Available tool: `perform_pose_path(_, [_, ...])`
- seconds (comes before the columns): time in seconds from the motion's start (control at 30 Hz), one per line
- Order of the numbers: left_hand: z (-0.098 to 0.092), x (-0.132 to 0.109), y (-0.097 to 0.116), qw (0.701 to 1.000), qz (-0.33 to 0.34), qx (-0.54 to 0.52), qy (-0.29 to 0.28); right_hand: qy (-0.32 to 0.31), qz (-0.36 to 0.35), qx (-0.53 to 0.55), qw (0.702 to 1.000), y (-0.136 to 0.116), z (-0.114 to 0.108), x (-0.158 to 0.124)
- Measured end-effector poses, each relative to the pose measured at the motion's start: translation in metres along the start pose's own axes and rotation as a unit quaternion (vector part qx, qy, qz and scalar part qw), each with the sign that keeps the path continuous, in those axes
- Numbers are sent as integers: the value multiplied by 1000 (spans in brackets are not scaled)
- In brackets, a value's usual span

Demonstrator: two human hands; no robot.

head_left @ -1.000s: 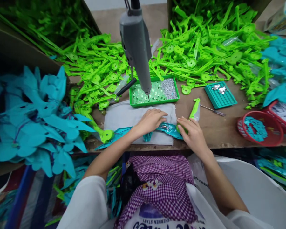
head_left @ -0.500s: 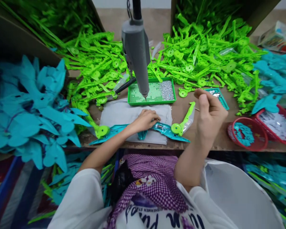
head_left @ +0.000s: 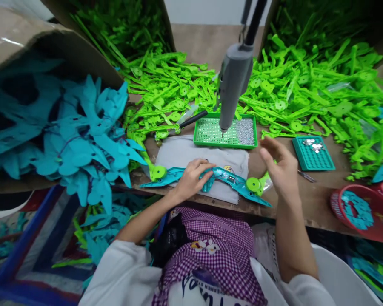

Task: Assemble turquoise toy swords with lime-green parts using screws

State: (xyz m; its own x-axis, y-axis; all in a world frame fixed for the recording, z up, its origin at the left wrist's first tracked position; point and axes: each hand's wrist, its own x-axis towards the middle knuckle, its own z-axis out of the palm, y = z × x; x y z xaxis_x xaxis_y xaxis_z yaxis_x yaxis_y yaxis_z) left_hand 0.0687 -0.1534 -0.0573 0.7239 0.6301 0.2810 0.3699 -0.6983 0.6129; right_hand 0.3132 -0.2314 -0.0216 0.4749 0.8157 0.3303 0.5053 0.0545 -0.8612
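Observation:
My left hand presses down on a long teal plastic part that lies across a grey cloth at the table's near edge. Green round-ended pieces sit at both ends of that part. My right hand hovers above the table just right of the part, fingers spread and empty. A grey powered screwdriver hangs over a green tray of small screws behind the cloth.
Heaps of bright green plastic arms cover the back of the table. A teal tray with silver bits and a red basket stand at the right. Teal fin-shaped parts pile up at the left in a cardboard box.
My right hand came up off the teal part, rose to the right, and now hovers open lower down. The view swung left. My left hand stayed on the part.

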Motion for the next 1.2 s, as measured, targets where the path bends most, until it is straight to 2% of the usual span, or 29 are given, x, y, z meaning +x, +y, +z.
perform_pose_path(0.07, [0,-23,-2,999,8,41,34,18,-73,-8,997,-16,13,36])
perform_pose_path(0.13, [2,-43,-5,994,31,79,62,6,-132,-8,991,-31,31,72])
perform_pose_path(0.2, [5,-59,-10,989,61,105,84,-29,-160,3,987,-39,53,100])
perform_pose_path(0.27, [8,-71,-16,984,85,123,95,-57,-165,24,984,-38,72,115])
perform_pose_path(0.4, [11,-87,-34,982,94,148,74,-26,-144,68,987,-19,96,117])
perform_pose_path(0.57, [17,-89,-47,980,94,167,52,10,-88,120,989,-5,116,114])
perform_pose_path(0.77, [22,-90,-47,970,136,179,98,27,-31,147,988,-7,143,115])
perform_pose_path(0.9, [27,-94,-50,968,122,197,100,12,-22,129,991,2,158,112])
perform_pose_path(1.1, [27,-89,-46,954,132,213,162,-4,-36,90,995,14,163,110])
perform_pose_path(1.2, [25,-86,-44,954,134,210,166,16,-34,127,991,14,162,110])
